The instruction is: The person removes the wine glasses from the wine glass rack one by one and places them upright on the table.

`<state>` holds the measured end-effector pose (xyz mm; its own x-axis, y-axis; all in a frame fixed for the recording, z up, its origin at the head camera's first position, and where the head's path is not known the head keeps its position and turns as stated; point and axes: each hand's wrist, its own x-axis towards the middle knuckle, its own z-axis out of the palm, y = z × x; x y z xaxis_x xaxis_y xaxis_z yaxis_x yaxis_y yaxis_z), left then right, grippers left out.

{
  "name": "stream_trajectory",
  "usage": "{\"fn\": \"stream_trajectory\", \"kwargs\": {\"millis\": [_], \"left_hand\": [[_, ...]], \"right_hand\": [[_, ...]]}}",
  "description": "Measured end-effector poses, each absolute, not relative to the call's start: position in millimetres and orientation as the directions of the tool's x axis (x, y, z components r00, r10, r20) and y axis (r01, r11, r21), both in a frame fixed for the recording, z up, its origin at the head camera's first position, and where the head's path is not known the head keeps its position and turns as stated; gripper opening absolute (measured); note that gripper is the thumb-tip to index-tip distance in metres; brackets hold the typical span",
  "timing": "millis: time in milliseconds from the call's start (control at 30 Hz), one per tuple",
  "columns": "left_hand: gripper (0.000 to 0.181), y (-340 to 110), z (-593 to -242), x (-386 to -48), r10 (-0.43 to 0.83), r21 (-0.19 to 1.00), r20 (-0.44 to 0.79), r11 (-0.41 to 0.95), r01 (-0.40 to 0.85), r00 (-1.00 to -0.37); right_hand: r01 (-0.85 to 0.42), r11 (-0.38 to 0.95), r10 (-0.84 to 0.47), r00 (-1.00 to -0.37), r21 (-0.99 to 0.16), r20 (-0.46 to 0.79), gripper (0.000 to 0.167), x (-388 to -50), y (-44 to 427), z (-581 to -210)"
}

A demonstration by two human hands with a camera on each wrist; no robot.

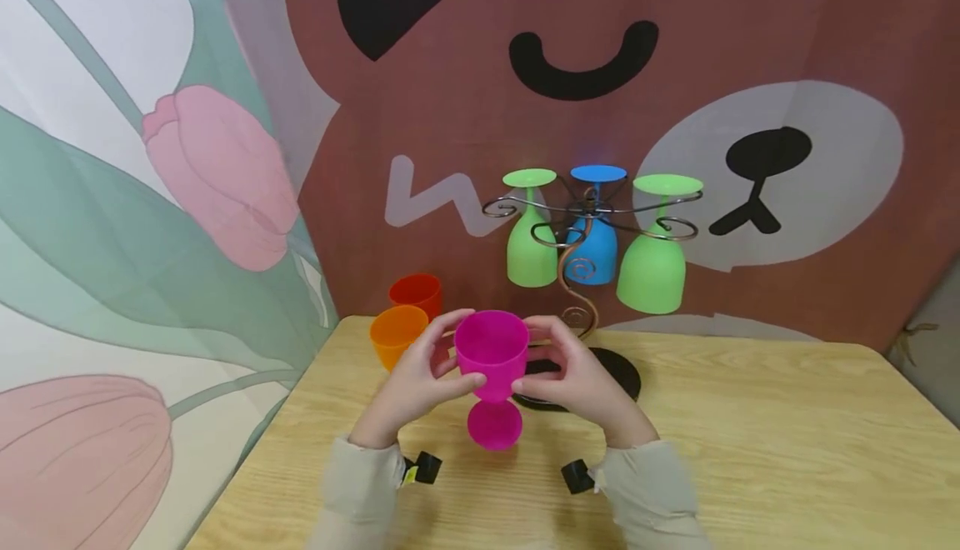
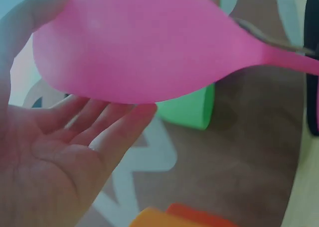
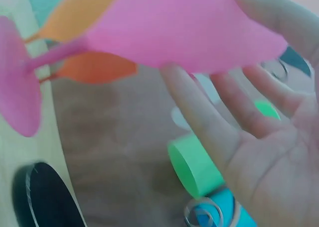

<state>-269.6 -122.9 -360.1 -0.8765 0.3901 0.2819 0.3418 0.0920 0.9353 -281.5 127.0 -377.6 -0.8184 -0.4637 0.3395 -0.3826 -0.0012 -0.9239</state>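
A magenta goblet [image 1: 492, 350] is held upright between both hands, its round foot [image 1: 495, 425] toward the table's front. My left hand [image 1: 420, 375] grips the bowl from the left, thumb on the near side and fingers around the far side. From the right, my right hand [image 1: 581, 379] grips the same bowl in a like way. The left wrist view shows the pink bowl [image 2: 134, 43] between thumb and fingers; in the right wrist view the bowl [image 3: 184, 28] lies against the fingertips, with stem and foot at the left.
Behind the hands stands a metal rack [image 1: 588, 212] with a black base [image 1: 618, 375]. Upside down on it hang two green goblets [image 1: 651, 275] and a blue goblet [image 1: 600, 250]. An orange goblet [image 1: 397, 333] and a red goblet [image 1: 417, 292] stand at the table's back left. A patterned cloth hangs behind.
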Motion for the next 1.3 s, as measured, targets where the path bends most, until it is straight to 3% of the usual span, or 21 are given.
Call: {"fn": "stream_trajectory", "kwargs": {"millis": [200,467,1300], "left_hand": [[0.083,-138.9,-352.1,-263.5,0.314,0.918,0.241,0.234,0.321,-0.918],[0.084,-159.0,-346.0,-256.6,0.263,0.763,0.288,0.518,0.386,-0.921],[0.081,-213.1,-335.3,-245.4,0.367,0.734,0.046,0.619,0.281,-0.929]], "right_hand": [[-0.362,0.035,-0.394,-0.861,-0.932,0.32,0.07,-274.5,95.5,-380.8],[-0.33,-0.008,-0.302,-0.899,-0.944,0.316,0.071,-259.0,51.0,-389.3],[-0.274,-0.048,-0.306,-0.911,-0.961,0.275,0.062,-238.1,-2.4,-421.8]]}}
